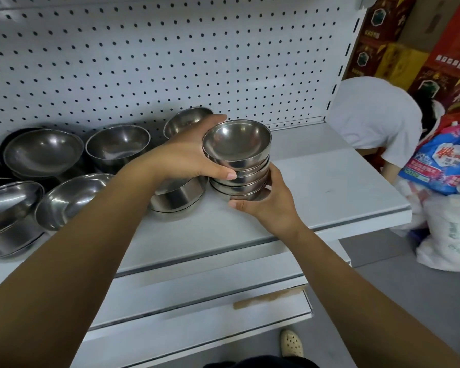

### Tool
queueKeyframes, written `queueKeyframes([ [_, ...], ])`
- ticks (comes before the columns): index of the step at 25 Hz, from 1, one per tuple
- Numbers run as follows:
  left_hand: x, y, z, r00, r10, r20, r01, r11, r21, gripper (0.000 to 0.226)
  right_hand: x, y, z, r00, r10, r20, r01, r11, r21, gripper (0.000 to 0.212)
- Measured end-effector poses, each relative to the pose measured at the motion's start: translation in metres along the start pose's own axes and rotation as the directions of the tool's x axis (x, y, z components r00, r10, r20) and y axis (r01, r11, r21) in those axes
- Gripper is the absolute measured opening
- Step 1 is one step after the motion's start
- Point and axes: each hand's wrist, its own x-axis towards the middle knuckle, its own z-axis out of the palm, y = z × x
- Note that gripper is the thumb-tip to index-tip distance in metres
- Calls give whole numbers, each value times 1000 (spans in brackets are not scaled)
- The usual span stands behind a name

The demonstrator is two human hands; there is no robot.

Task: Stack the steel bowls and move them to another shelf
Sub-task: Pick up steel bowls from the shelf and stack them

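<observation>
We note a stack of small round steel bowls [238, 166], smooth and shiny, above the flat white metal shelf [329, 181]. Our left hand [189, 152] grips its upper side; our right hand [268, 200] cups the base. Larger bowls [44, 152] sit left, before perforated pegboard [144, 62].

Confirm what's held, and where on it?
Stack of small steel bowls, gripped by both hands: left hand wraps the upper side, right hand cups the bottom bowl's base and lower side.

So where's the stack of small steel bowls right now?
Centre of the head view, the stack of small steel bowls is held between the left hand and right hand, just above the white shelf.
</observation>
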Motion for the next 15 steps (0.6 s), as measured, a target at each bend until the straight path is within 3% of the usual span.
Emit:
queueKeyframes([
  [10, 9, 36, 41, 972, 231, 48, -219, 959, -180, 134, -45, -10, -49, 984, 5, -179, 2, 999, 39, 101],
  [15, 24, 80, 104, 944, 309, 116, -272, 928, -256, 120, -88, 2, -115, 955, 14, -297, -3, 999, 36, 100],
])
